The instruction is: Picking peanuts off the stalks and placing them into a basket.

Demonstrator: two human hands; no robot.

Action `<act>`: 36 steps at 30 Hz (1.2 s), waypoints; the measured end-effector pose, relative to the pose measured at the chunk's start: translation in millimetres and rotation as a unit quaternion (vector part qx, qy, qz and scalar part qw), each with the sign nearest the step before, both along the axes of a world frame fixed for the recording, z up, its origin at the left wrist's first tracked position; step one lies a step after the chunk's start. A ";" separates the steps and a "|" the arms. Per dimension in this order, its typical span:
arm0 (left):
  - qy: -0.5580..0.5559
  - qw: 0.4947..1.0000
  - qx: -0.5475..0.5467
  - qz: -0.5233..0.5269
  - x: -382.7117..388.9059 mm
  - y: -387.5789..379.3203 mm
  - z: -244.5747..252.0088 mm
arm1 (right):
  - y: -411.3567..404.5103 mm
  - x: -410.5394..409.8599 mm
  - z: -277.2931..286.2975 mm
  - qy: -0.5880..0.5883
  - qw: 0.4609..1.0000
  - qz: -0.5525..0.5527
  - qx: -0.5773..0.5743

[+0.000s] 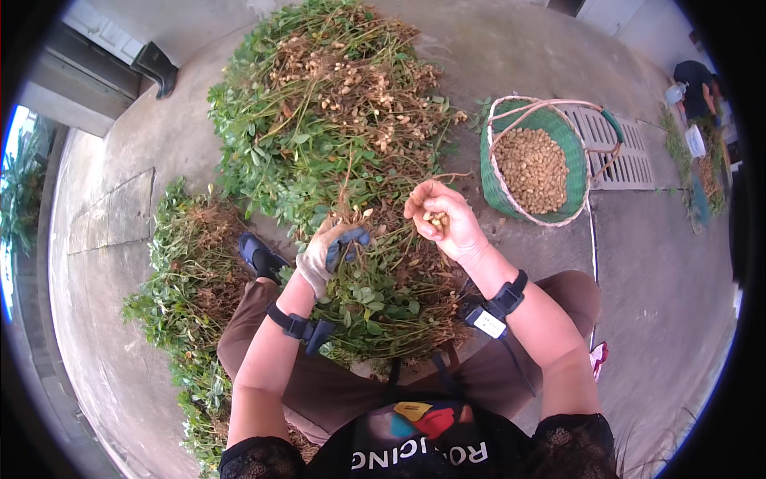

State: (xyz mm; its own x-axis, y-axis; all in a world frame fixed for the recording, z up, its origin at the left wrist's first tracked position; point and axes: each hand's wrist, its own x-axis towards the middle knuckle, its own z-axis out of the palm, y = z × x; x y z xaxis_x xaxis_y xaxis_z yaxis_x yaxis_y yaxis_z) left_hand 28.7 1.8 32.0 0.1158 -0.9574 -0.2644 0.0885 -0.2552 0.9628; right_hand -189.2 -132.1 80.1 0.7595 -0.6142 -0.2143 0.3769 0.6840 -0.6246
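Observation:
My left hand (pixel 335 245), in a white and blue work glove, grips the root end of a peanut plant (pixel 374 293). Its leafy stems hang down in front of me, and a few pods (pixel 366 213) show just above the glove. Bare and palm up, my right hand (pixel 446 218) curls around several loose peanuts (pixel 436 220). That hand is apart from the plant, a little to its right. Up and to the right of it stands a green woven basket (pixel 488 173) with a pale rim, holding many picked peanuts (pixel 531 170).
A large heap of peanut plants (pixel 341 102) lies ahead, roots and pods showing. A second row of plants (pixel 197 269) runs along my left. A metal drain grate (pixel 622 146) is behind the basket. Dark boots (pixel 157 69) stand by the doorway. Another person (pixel 694 90) bends at far right.

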 end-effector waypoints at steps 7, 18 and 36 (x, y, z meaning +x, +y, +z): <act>0.214 0.962 0.093 0.143 -3.0 2.0 2.9 | 25.3 8.9 -50.9 0.108 0.990 0.040 0.079; -0.158 0.984 -0.059 -0.055 -6.2 14.6 6.5 | 52.5 20.6 -56.5 0.112 0.985 0.069 0.109; -0.352 0.901 -0.089 -0.237 -7.9 11.0 21.0 | 54.4 13.4 -31.6 0.158 0.977 0.144 -0.008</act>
